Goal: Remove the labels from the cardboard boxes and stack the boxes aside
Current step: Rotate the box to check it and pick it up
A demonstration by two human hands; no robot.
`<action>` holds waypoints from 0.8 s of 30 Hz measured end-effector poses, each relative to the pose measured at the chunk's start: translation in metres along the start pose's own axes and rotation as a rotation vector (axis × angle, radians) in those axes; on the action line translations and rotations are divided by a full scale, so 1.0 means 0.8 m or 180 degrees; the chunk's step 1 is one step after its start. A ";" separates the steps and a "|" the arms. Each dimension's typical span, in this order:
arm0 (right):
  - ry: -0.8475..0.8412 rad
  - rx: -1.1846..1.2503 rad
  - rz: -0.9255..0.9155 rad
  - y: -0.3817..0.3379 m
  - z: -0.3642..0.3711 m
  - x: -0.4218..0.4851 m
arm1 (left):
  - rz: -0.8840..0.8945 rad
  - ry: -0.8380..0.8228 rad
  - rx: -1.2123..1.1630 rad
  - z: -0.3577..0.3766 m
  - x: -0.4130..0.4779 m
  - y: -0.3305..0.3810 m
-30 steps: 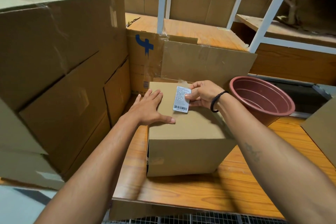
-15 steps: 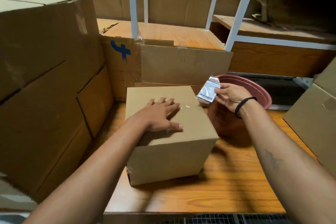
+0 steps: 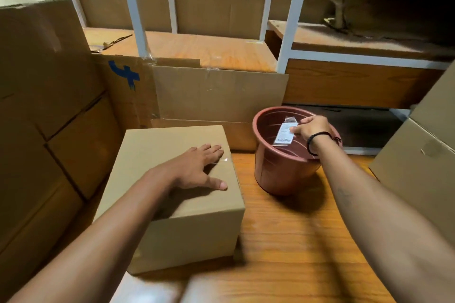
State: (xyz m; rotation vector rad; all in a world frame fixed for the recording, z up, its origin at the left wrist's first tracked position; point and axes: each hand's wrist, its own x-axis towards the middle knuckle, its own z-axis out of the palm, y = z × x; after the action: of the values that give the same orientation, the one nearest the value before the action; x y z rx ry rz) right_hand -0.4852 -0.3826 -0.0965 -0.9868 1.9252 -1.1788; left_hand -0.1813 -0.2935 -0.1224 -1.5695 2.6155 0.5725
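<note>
A small closed cardboard box (image 3: 157, 155) stands on the wooden table, with a bit of clear tape left on its top. My left hand (image 3: 197, 167) lies flat on the box's top, fingers straight. My right hand (image 3: 312, 126) pinches a white barcode label (image 3: 284, 134) with clear tape on it, over the mouth of a reddish-brown plastic pot (image 3: 278, 170) that stands to the right of the box.
Large cardboard boxes (image 3: 44, 106) are stacked along the left. A flat carton (image 3: 216, 91) with a blue mark leans behind the small box. Another box (image 3: 423, 160) sits at the right edge. White shelf posts (image 3: 134, 12) rise behind. Bare wooden table (image 3: 295, 241) lies in front.
My right hand peeled the label off the box top and carried it right, to above the pot. My left hand stayed pressed on the box.
</note>
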 end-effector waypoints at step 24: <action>-0.2973 -0.2528 -0.3663 -0.020 0.175 -0.191 | -0.1367 0.0375 -0.0390 -0.026 -0.158 -0.109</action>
State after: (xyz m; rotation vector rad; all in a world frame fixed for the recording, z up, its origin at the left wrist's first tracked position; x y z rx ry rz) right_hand -0.2894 -0.3145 -0.1113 -2.6559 0.9125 -0.1562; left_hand -0.0412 -0.2302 -0.1008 -2.1779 2.2386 0.6282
